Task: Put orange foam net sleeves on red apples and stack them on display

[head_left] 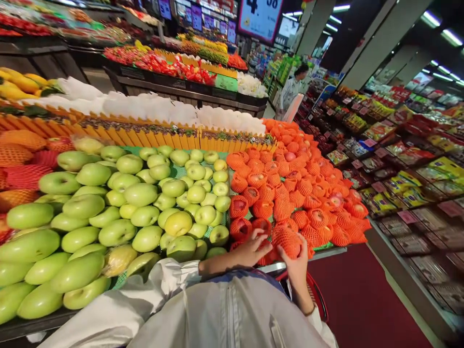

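Observation:
I stand at a fruit display. My right hand [297,266] is closed around an apple in an orange foam net [288,241], at the near edge of a pile of netted red apples [293,188]. My left hand [252,249] reaches across with its fingers bent and rests on a neighbouring netted apple [239,228] at the pile's front left. Green apples [145,203] lie heaped just left of both hands. My white sleeves and grey vest fill the bottom of the view.
Large green mangoes [54,261] lie at the near left, netted fruit [21,169] beyond them. A yellow picket divider [145,133] backs the display. A red aisle floor [362,299] runs right, beside shelves of packaged goods [409,193]. A person in white [292,89] stands far back.

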A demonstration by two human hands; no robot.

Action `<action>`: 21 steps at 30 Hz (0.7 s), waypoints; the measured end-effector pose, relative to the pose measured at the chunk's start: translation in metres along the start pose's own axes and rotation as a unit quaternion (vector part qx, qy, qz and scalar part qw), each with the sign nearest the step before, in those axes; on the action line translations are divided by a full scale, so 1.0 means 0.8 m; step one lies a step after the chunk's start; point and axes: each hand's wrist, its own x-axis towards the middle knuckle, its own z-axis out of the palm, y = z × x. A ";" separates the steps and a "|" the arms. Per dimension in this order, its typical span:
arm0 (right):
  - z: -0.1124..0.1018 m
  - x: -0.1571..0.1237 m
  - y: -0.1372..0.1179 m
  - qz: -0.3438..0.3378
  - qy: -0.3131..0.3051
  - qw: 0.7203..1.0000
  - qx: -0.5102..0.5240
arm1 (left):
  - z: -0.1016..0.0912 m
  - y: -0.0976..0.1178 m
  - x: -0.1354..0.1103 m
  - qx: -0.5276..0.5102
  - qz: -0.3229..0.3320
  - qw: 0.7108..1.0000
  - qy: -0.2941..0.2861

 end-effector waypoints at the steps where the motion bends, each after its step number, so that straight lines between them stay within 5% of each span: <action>1: -0.006 0.010 0.010 -0.008 0.010 0.999 -0.041 | -0.006 -0.002 -0.005 0.003 -0.006 1.000 0.007; 4: -0.018 0.035 0.038 -0.077 -0.112 0.971 -0.195 | -0.022 -0.012 -0.019 -0.018 -0.004 1.000 0.023; 8: -0.014 0.042 0.059 -0.148 -0.305 0.883 -0.325 | -0.029 -0.029 -0.032 -0.026 0.019 0.999 0.032; 15: -0.002 0.033 0.076 -0.149 -0.338 0.861 -0.349 | -0.019 -0.041 -0.031 -0.033 0.011 0.999 0.024; 21: -0.005 0.050 0.068 -0.136 -0.397 0.836 -0.354 | -0.032 -0.010 -0.039 -0.038 -0.006 0.999 0.013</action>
